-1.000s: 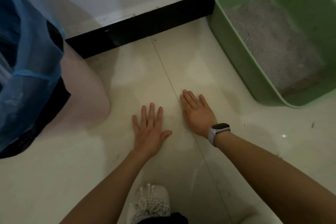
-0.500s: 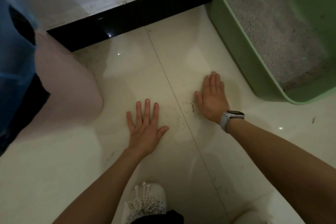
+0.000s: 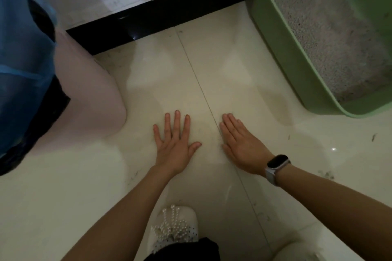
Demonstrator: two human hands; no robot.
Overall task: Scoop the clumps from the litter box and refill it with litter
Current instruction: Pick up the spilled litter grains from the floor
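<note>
A green litter box [image 3: 282, 53] stands on the floor at the upper right, with grey litter [image 3: 331, 36] spread inside it. My left hand [image 3: 175, 144] lies flat on the pale floor tile, fingers spread, holding nothing. My right hand [image 3: 241, 144], with a watch on its wrist, rests flat on the tile just right of the grout line, fingers together. Both hands are well short of the litter box. No scoop is in view.
A pink bin [image 3: 84, 99] lined with a blue bag [image 3: 21, 65] over a black one stands at the left. A black skirting board [image 3: 161, 12] runs along the wall. A white beaded shoe [image 3: 174, 229] is below my arms. Small specks lie on the floor [image 3: 326, 174].
My right hand slid back and leftward along the floor, from near the litter box toward the grout line. My left hand stayed flat in place. The view shifted slightly.
</note>
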